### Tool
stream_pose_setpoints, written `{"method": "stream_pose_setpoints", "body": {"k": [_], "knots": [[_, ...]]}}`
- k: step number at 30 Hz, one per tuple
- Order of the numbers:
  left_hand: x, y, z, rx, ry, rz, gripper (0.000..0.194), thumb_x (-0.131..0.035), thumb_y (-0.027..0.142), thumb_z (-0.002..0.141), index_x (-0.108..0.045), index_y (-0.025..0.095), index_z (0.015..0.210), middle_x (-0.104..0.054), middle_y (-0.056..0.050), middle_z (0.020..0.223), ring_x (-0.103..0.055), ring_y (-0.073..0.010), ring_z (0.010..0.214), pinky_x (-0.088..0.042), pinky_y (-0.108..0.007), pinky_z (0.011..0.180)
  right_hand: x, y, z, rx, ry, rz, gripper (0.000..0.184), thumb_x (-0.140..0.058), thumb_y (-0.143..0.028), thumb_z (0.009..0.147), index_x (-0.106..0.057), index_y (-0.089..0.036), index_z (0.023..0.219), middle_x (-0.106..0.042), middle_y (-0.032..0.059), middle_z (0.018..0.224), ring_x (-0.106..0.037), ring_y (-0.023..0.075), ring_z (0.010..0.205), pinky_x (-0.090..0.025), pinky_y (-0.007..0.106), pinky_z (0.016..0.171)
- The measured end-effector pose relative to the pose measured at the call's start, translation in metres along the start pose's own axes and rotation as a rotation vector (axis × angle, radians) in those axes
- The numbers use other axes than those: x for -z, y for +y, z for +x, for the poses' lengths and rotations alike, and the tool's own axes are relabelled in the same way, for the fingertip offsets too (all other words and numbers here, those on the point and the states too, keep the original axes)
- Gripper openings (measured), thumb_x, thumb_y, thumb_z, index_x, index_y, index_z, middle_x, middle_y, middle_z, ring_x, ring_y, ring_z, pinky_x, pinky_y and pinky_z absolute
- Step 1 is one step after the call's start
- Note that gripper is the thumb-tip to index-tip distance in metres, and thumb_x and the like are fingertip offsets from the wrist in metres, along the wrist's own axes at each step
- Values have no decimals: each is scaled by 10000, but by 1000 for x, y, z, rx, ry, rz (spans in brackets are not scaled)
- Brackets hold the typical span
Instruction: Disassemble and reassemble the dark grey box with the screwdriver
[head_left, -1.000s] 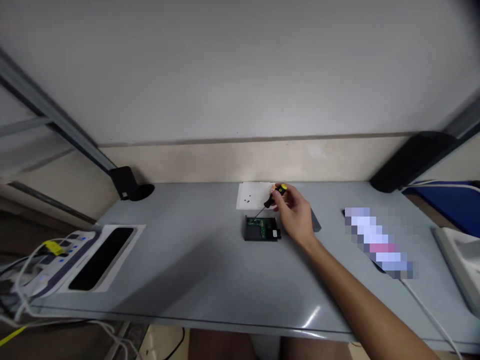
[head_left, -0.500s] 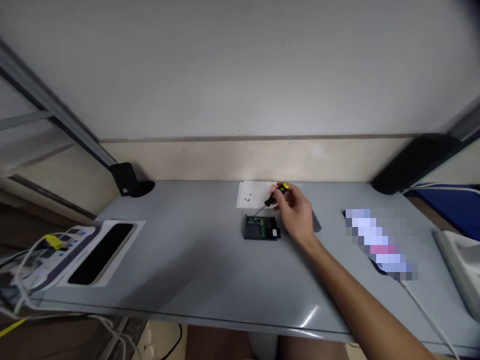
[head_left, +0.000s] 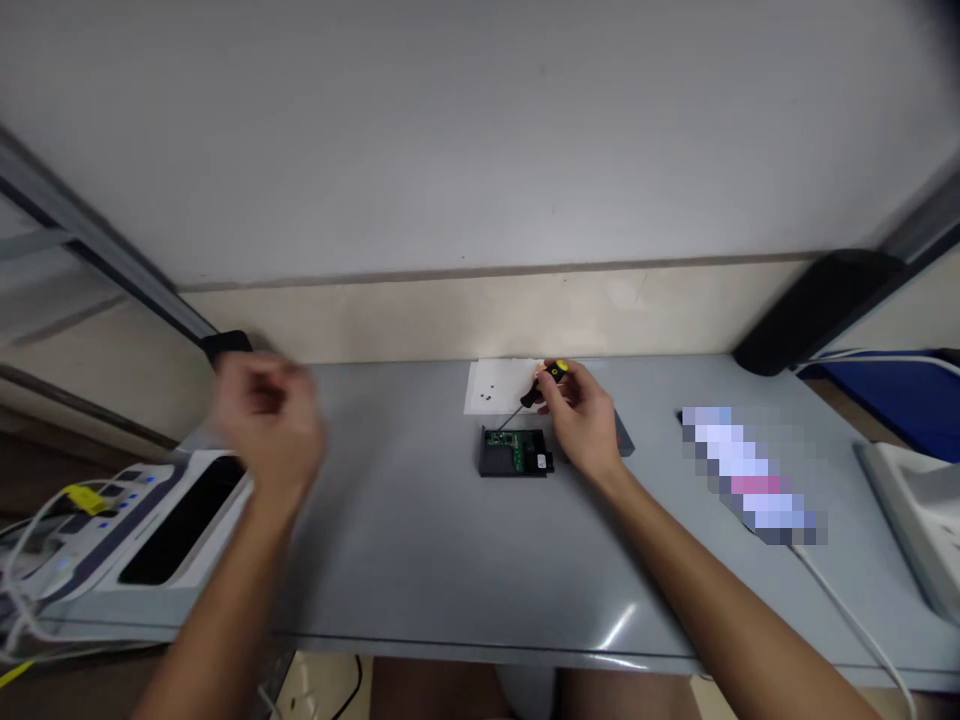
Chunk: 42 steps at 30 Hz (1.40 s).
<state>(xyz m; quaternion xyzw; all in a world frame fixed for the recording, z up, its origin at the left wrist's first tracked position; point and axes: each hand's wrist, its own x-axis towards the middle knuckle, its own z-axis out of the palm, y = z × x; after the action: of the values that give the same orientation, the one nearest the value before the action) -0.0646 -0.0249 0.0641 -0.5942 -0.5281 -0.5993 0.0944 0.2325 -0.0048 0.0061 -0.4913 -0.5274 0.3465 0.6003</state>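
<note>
My right hand (head_left: 585,415) grips a black and yellow screwdriver (head_left: 545,382) by its handle. Its thin shaft slants down to the left, the tip at the upper left edge of a small dark case (head_left: 499,462) with a green circuit board (head_left: 516,448) in it. Behind the case lies a white sheet of paper (head_left: 502,380) with several tiny dark screws (head_left: 486,396) on it. A flat dark grey piece (head_left: 624,436) is partly hidden behind my right hand. On the left, my left hand (head_left: 270,415) is raised over the table, its fingers curled but smeared by motion.
At the left are a phone (head_left: 180,520) on paper and a power strip (head_left: 97,530) with cables. To the right lie a pixelated device (head_left: 750,475) with a white cable and a white object (head_left: 919,530). A black cylindrical thing (head_left: 814,310) leans at the back right.
My left hand has come into view from the left and is blurred. My right hand keeps the screwdriver at the case in nearly the same pose. The whole view has shifted slightly.
</note>
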Motion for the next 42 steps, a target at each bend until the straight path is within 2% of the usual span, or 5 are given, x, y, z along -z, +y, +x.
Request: {"method": "stream_pose_setpoints", "body": {"k": [6, 10, 31, 36, 42], "knots": [[-88, 19, -60, 92, -713, -178, 60, -548, 197, 848, -567, 220, 797, -548, 40, 645, -502, -122, 587, -443, -237, 583, 2, 3, 1, 0, 0, -57, 416, -683, -573, 862, -695, -204, 1052, -722, 31, 791, -695, 187, 700, -589, 349, 656], [-109, 14, -78, 115, -925, -284, 186, -498, 212, 913, -682, 216, 941, -692, -13, 806, -635, -162, 737, -527, -284, 712, 2, 4, 2, 4, 3, -61, 423, -684, -583, 862, -692, -203, 1048, -733, 39, 814, -691, 187, 702, -584, 346, 644], [-102, 9, -85, 19, -1058, -185, 219, -449, 138, 907, -640, 216, 834, -725, 0, 850, -654, -178, 784, -513, -287, 800, -6, -23, -9, 194, -248, -186, 296, -611, -407, 946, -645, -231, 1182, -712, 43, 901, -689, 180, 799, -572, 313, 700], [-103, 7, -86, 15, -1061, -197, 219, -438, 141, 900, -634, 212, 831, -722, -6, 849, -659, -180, 793, -507, -291, 797, -14, -26, -3, 194, -274, -243, 200, -676, -379, 896, -523, -255, 936, -653, 4, 842, -617, 155, 697, -512, 311, 645], [-104, 5, -86, -27, -1061, -205, 223, -451, 116, 889, -646, 207, 828, -727, -9, 862, -663, -176, 808, -505, -285, 802, -42, -13, 9, 145, -202, 214, 137, -658, -310, 887, -557, -257, 964, -684, 35, 1047, -701, 169, 921, -545, 354, 829]]}}
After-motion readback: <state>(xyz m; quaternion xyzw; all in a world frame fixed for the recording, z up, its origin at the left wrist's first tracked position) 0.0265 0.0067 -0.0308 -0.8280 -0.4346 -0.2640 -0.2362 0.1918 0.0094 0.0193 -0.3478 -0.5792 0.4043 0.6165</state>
